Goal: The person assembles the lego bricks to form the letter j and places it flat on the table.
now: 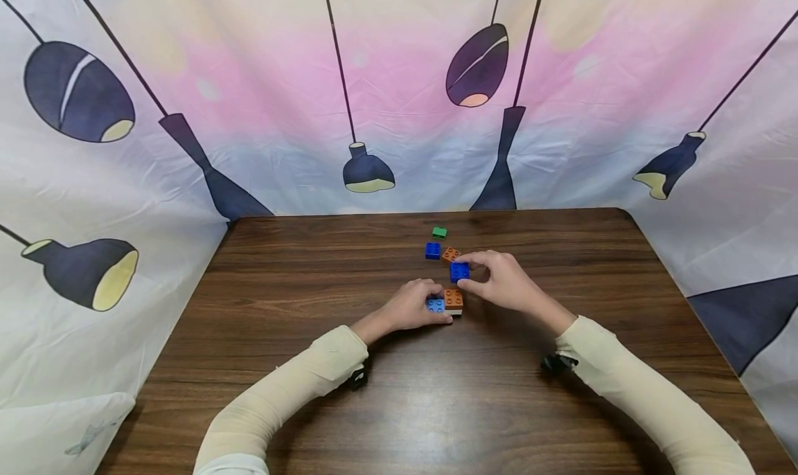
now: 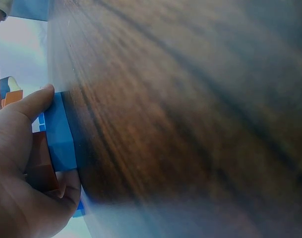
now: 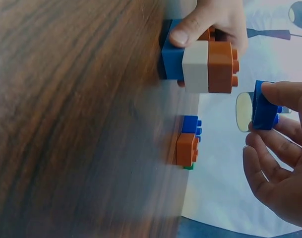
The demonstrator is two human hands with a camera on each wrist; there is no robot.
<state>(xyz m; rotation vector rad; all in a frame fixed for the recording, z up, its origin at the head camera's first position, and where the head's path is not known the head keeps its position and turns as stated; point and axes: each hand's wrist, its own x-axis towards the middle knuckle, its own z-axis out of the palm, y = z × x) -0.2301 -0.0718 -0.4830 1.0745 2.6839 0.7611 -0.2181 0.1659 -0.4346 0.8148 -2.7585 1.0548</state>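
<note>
My left hand (image 1: 408,307) grips a small stack of toy building bricks on the table. In the right wrist view the stack has a blue brick (image 3: 172,57) at the bottom, a white brick (image 3: 195,67) above it and an orange brick (image 3: 220,69) on top. A lighter blue studded surface (image 1: 436,305) shows beside the orange top in the head view, partly behind the fingers. Just beyond the stack, my right hand (image 1: 503,279) pinches a dark blue brick (image 3: 264,110) between thumb and fingers, raised off the table, apart from the stack.
Behind the held brick lie another dark blue brick (image 1: 433,251), an orange brick (image 1: 451,253) and a green brick (image 1: 439,232) on the brown wooden table (image 1: 299,274). A printed cloth (image 1: 280,101) hangs along the table's back edge.
</note>
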